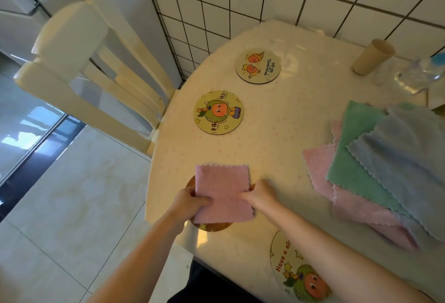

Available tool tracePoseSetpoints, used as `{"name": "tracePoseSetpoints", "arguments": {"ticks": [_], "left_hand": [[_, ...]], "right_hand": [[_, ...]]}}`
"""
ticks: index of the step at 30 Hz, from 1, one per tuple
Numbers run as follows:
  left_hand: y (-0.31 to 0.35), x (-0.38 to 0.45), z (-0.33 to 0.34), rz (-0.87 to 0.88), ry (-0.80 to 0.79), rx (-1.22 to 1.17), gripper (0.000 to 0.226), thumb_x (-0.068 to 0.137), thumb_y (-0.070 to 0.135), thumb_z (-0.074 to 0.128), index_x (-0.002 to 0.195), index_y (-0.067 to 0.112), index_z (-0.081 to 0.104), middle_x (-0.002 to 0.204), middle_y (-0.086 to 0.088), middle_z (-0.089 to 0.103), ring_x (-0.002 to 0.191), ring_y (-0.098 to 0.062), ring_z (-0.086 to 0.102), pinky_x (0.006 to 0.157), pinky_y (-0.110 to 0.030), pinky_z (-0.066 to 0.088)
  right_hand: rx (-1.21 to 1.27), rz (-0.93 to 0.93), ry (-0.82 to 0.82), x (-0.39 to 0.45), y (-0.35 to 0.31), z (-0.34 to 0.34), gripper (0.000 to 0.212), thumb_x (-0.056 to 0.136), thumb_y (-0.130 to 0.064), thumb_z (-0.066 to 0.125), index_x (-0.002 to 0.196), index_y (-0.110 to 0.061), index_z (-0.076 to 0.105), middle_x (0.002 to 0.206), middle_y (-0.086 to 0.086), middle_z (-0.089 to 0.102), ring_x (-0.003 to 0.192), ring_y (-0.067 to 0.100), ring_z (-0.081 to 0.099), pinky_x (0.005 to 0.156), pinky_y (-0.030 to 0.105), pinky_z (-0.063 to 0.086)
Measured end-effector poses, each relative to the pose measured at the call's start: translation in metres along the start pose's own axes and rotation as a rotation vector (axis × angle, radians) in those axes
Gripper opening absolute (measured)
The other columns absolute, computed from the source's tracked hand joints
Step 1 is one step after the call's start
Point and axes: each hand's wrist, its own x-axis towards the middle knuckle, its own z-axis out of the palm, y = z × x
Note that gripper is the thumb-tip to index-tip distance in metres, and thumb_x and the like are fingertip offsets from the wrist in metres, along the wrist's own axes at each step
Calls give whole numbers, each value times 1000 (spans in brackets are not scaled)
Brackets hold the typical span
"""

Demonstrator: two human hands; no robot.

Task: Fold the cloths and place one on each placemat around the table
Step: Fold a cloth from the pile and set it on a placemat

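Gripping the folded pink cloth (222, 191) by its side edges, the left hand (190, 202) and right hand (261, 194) hold it over a round placemat (213, 226) at the worktop (277, 114) edge. Its long axis runs away from the person. Two bare placemats (218, 111) lie beyond; the unfolded pile (375, 165) sits right, nearer the right hand.

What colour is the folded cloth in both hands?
Pink folded cloth, scalloped edges; clearest in the head view.
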Motion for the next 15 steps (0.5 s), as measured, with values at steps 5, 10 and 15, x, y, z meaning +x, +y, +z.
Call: {"name": "tracePoseSetpoints", "arguments": {"ticks": [5, 10, 15], "left_hand": [[14, -2, -18, 161, -231, -131, 57, 70, 20, 78, 123, 23, 57, 117, -9, 65, 111, -29, 60, 93, -51, 52], [79, 6, -39, 270, -430, -236, 53, 81, 0, 69, 129, 14, 53, 120, -16, 65, 111, -30, 63, 84, -42, 56], [175, 45, -55, 337, -506, -95, 44, 85, -1, 63, 126, 11, 54, 115, -10, 68, 109, -26, 64, 83, -39, 57]], "right_hand": [[179, 33, -76, 2, -9, -12, 18, 83, -28, 64, 81, -14, 53, 85, 4, 63, 81, 19, 63, 62, 28, 49], [691, 223, -261, 13, -30, -38, 41, 71, -35, 74, 103, -11, 62, 96, 7, 69, 88, 21, 66, 65, 31, 54], [1036, 208, -272, 41, -71, -91, 14, 82, -28, 65, 92, -18, 62, 82, 4, 60, 75, 18, 58, 71, 34, 50]]}}
